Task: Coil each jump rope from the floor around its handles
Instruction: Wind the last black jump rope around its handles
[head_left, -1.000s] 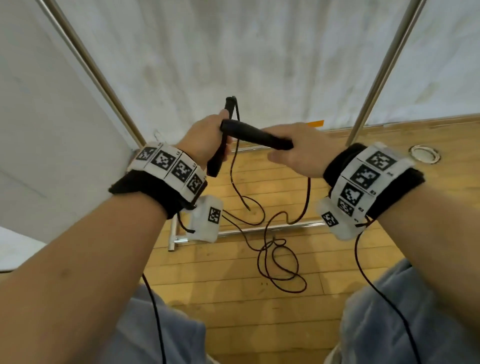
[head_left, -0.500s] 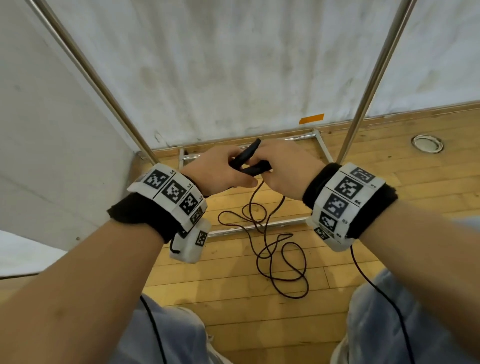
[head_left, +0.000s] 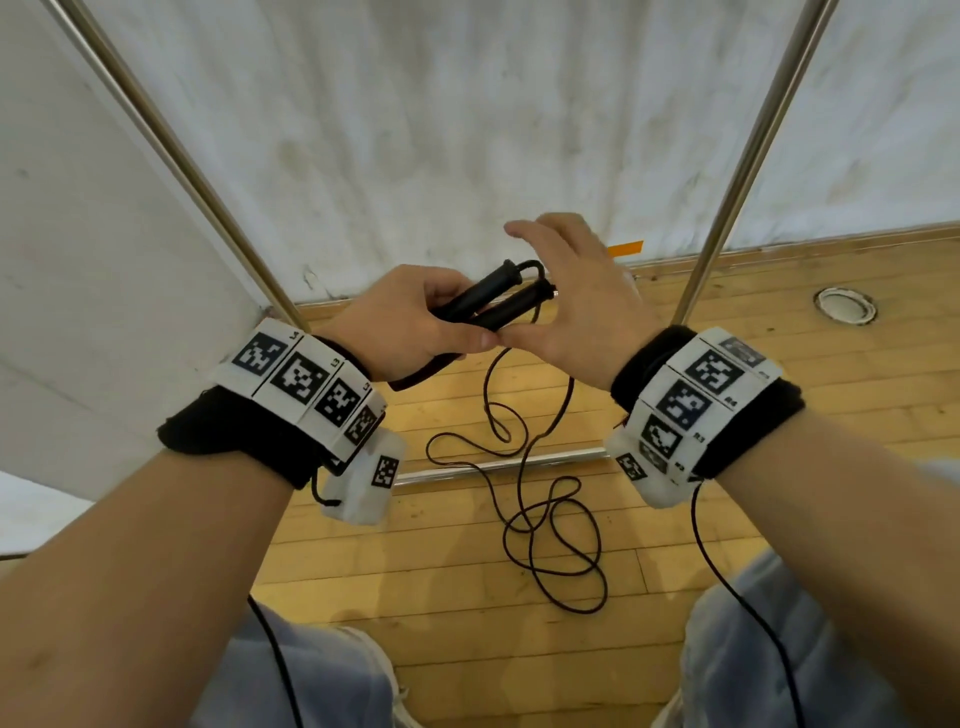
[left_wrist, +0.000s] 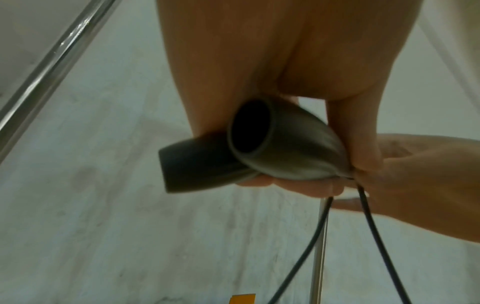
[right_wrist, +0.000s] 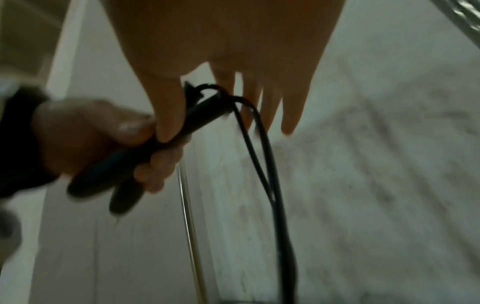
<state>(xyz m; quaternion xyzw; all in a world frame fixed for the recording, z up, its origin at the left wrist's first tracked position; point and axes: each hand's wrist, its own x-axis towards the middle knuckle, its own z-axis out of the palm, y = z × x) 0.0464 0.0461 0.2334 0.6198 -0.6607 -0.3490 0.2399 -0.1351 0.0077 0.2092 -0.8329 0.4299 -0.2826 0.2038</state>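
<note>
Two black jump rope handles (head_left: 493, 301) lie side by side in my left hand (head_left: 410, 322), whose fingers curl round both. My right hand (head_left: 576, 306) is beside them with its fingers straight and lifted, and only its thumb touches the handles. In the left wrist view the hollow handle ends (left_wrist: 259, 148) face the camera. The thin black rope (head_left: 550, 519) hangs from the handle tips in two strands and lies in loose loops on the wooden floor. The right wrist view shows both strands (right_wrist: 270, 174) dropping from the handles (right_wrist: 155, 148).
Two slanted metal poles (head_left: 171, 150) (head_left: 753, 150) rise in front of a white wall. A metal floor rail (head_left: 493, 462) runs under the rope. A round floor fitting (head_left: 844, 305) sits at the right, orange tape (head_left: 626, 248) by the wall. My knees are at the bottom.
A second ago each hand held one handle, crossed. The handles came together, and now both sit in my left hand while my right hand has spread its fingers.
</note>
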